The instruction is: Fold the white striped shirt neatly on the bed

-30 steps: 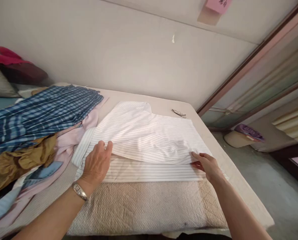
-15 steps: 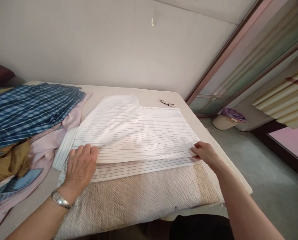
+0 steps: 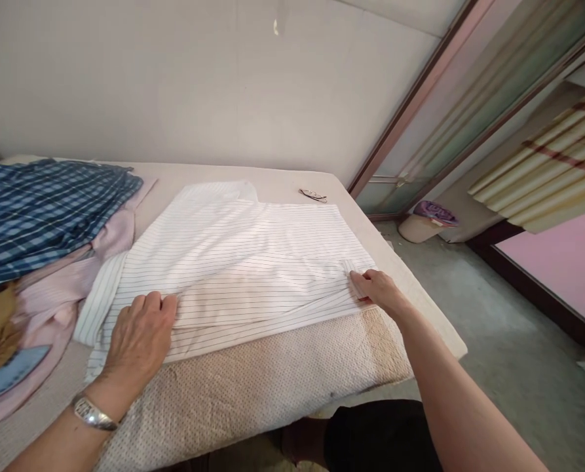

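A white shirt with thin dark stripes (image 3: 253, 262) lies spread, partly folded, on a padded bed cover (image 3: 272, 370). At its near left part my left hand (image 3: 142, 331) is closed, the curled fingers gripping the cloth. A silver bracelet (image 3: 93, 413) circles that wrist. My right hand (image 3: 373, 288) pinches the near right edge of the shirt between thumb and fingers. Between the two hands the near layer lies over another striped layer that shows below it. A striped sleeve or cuff part (image 3: 100, 298) sticks out on the left.
On the left lie a blue plaid garment (image 3: 51, 210), a pink garment (image 3: 76, 282) and a brown one (image 3: 0, 321). Eyeglasses (image 3: 312, 195) rest near the far edge. A wall (image 3: 174, 85) stands behind; a bin (image 3: 420, 226) is on the floor at the right.
The camera view has turned right, so everything sits further left. My right hand has drawn its pinched shirt edge slightly inward. Both hands keep hold of the shirt.
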The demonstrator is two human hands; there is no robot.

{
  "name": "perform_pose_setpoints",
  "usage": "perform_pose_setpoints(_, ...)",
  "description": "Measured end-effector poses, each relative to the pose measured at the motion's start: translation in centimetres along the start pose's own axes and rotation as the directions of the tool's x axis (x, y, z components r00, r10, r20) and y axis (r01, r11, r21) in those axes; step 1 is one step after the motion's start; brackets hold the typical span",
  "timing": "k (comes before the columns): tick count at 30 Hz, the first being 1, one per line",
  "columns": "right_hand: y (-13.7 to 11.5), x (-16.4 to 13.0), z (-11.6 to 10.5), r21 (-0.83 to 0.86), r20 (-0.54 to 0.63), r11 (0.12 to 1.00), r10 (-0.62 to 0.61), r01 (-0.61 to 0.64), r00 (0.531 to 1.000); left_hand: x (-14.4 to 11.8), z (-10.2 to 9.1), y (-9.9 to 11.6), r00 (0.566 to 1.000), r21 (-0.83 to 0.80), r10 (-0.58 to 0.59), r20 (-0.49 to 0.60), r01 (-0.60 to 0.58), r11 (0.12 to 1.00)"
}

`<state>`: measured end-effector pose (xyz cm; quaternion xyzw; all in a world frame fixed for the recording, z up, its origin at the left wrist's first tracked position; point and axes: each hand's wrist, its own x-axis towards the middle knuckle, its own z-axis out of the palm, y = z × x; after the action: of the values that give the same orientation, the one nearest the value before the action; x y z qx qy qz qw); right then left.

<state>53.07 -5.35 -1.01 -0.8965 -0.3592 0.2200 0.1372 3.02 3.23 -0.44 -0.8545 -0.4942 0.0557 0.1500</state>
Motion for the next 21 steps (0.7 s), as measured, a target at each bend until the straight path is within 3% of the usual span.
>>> perform_pose_setpoints(9,1.1,-0.1,-0.9,-0.027,0.013,0.999,-0.027,0.027,1.0,-0.2,-0.5,0.0,0.999,-0.007,0.012,0.051,-0.011,1.0)
perform_pose_setpoints(21,1.6,0.5,-1.1,-0.262,0.013,0.965,-0.02,0.023,1.0,-0.4,-0.8,0.1,0.998,-0.004,0.037,0.042,-0.037,0.999)
